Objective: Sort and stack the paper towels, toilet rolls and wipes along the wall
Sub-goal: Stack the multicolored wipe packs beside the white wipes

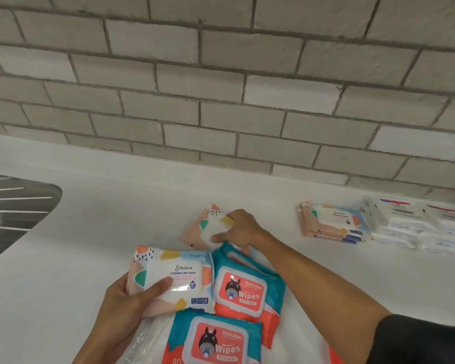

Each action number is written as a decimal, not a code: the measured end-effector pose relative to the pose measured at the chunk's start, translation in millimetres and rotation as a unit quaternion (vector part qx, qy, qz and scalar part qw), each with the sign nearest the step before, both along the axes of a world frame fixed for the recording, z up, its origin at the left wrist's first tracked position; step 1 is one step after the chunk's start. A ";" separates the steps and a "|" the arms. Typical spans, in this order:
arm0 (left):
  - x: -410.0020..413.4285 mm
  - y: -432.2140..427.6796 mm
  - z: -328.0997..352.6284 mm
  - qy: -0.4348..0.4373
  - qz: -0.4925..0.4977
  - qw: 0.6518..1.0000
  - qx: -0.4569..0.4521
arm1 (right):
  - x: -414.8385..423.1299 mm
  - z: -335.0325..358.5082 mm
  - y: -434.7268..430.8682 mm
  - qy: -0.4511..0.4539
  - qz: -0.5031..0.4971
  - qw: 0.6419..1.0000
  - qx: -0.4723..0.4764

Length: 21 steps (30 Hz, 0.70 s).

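- The left hand [124,298] comes in from the near edge with its palm turned up. Its thumb lies flat across the white lid of the first pastel pack [179,271] of wipes and its fingers are curled under the pack's left end, so it has a firm hold.
- The right hand [239,228] reaches farther out, knuckles up. Its arm stretches from the near right corner out of a dark sleeve [418,340].
- The right thumb and fingers pinch the right edge of the second pastel pack [202,227], which sits askew, far from the first one. Whether it rests on the counter or is raised cannot be told.
- A teal-and-red pack [247,292] lies just right of the first pastel pack, touching it, under the right forearm. Edges of more packs of the same kind show beneath its far end.
- Another teal-and-red pack, the nearest pack [216,342], overlaps its near edge and runs off the bottom of the view.
- Clear plastic wrap [142,337] spreads under these packs at the near left.
- Well to the right, close to the wall, stands a stack of pastel packs [331,223]. Just beside it on the right are white packs [415,222], also piled.
- All of this lies on a white counter [90,232] below a grey brick wall [221,74].
- A ribbed metal draining board [11,206] lies at the far left.
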<state>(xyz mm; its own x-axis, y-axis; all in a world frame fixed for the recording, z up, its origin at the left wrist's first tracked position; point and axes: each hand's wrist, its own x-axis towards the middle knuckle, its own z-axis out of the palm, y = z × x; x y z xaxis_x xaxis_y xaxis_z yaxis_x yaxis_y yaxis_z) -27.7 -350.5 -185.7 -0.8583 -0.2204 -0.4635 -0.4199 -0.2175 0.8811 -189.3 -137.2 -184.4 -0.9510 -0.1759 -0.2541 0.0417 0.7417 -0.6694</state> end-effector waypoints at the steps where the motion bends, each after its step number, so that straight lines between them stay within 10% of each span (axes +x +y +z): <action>1: 0.4 1.4 0.8 0.002 -0.003 1.000 0.000 | 0.2 3.7 5.3 0.009 -0.003 1.000 -0.005; 12: -0.7 18.8 6.3 0.017 -0.023 1.000 0.005 | 35.8 34.6 64.6 0.173 -0.184 0.958 -0.132; 21: 2.0 36.0 12.0 0.035 -0.039 0.998 0.018 | 94.0 55.2 140.2 -0.008 -0.194 0.891 -0.410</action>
